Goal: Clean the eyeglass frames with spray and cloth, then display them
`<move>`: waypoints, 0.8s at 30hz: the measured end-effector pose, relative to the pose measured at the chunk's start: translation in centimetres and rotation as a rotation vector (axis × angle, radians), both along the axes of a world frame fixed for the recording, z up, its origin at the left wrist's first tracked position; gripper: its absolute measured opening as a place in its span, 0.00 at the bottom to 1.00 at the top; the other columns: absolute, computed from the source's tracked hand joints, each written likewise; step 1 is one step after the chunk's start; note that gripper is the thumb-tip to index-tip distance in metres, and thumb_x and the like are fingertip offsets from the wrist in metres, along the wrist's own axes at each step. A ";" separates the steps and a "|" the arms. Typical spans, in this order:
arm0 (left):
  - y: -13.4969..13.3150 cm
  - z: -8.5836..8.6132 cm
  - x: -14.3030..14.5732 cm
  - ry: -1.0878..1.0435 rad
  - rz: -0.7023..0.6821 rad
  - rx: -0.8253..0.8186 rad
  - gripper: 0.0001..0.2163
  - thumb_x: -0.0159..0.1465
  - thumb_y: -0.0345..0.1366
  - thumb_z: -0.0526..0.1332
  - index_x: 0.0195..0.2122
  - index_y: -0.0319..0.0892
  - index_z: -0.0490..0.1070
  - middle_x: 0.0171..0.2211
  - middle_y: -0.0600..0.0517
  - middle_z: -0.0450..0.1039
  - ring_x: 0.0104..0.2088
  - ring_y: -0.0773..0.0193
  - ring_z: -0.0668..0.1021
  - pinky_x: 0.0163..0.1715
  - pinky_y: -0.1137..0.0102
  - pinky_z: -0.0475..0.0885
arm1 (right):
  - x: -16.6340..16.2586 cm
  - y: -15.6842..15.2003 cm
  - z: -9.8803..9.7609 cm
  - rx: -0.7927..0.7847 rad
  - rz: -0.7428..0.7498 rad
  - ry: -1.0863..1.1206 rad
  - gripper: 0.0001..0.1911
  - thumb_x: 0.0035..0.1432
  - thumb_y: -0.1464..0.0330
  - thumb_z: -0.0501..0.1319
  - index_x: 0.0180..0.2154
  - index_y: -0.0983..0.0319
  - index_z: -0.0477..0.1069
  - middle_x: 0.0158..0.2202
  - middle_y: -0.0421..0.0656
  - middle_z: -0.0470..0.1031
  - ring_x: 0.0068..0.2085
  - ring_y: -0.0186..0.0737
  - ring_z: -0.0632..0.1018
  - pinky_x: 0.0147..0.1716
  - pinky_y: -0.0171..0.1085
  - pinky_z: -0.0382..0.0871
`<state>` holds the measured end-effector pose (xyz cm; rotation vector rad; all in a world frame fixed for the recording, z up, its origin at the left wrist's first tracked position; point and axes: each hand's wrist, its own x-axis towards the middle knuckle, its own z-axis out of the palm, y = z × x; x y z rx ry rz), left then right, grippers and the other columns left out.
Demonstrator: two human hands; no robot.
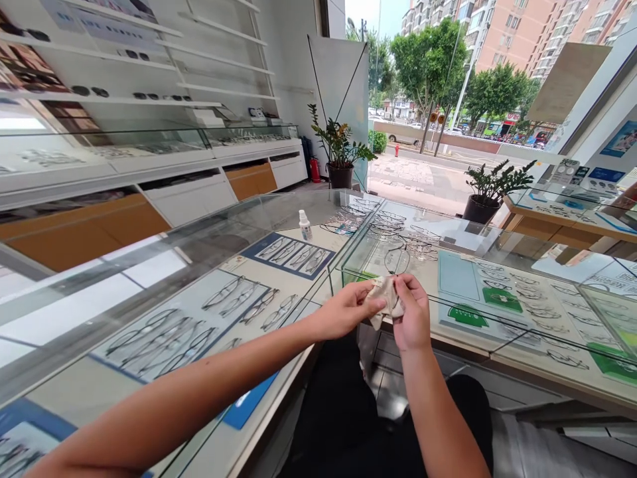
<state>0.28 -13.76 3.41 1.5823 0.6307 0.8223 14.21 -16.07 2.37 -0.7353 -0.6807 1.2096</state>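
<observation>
Both my hands meet over the corner of the glass display counter (279, 219). My left hand (346, 309) and my right hand (413, 315) are closed on a beige cleaning cloth (384, 297) held between them. A thin black pair of glasses (397, 260) pokes up out of the cloth, its lens rims just above my fingers. A small white spray bottle (305, 225) stands upright on the glass farther back, out of reach of either hand.
Rows of eyeglass frames (239, 299) lie under the glass and loose frames (398, 229) sit on top. Wall shelves (124, 99) run along the left. Two potted plants (341, 156) stand by the window. Another person's arm (624, 199) shows at the right edge.
</observation>
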 end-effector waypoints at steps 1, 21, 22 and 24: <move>0.0 -0.1 0.0 -0.004 0.003 -0.010 0.23 0.60 0.57 0.69 0.36 0.38 0.72 0.29 0.52 0.70 0.29 0.66 0.69 0.30 0.72 0.66 | 0.0 0.0 0.0 -0.008 0.019 -0.004 0.20 0.41 0.53 0.77 0.26 0.58 0.73 0.31 0.40 0.80 0.31 0.37 0.76 0.32 0.36 0.72; 2.5 1.0 -1.3 -0.195 0.129 -0.310 0.30 0.56 0.63 0.70 0.40 0.36 0.79 0.33 0.47 0.79 0.37 0.60 0.80 0.41 0.67 0.75 | 3.7 -1.1 -0.5 0.085 0.037 -0.229 0.14 0.51 0.56 0.74 0.27 0.58 0.79 0.55 0.47 0.79 0.63 0.50 0.72 0.59 0.45 0.65; 2.4 1.2 -1.3 -0.202 0.127 -0.314 0.30 0.56 0.63 0.70 0.39 0.37 0.79 0.33 0.47 0.79 0.37 0.60 0.80 0.41 0.67 0.75 | 3.6 -1.2 -0.8 0.073 0.069 -0.262 0.14 0.51 0.55 0.74 0.27 0.58 0.79 0.56 0.48 0.78 0.64 0.51 0.70 0.60 0.46 0.64; 2.0 1.6 -1.2 -0.203 0.109 -0.310 0.29 0.57 0.62 0.70 0.38 0.36 0.79 0.34 0.46 0.80 0.37 0.60 0.80 0.42 0.67 0.75 | 3.1 -1.2 -1.3 0.048 0.127 -0.307 0.15 0.51 0.54 0.74 0.27 0.58 0.79 0.55 0.47 0.78 0.63 0.51 0.71 0.60 0.46 0.63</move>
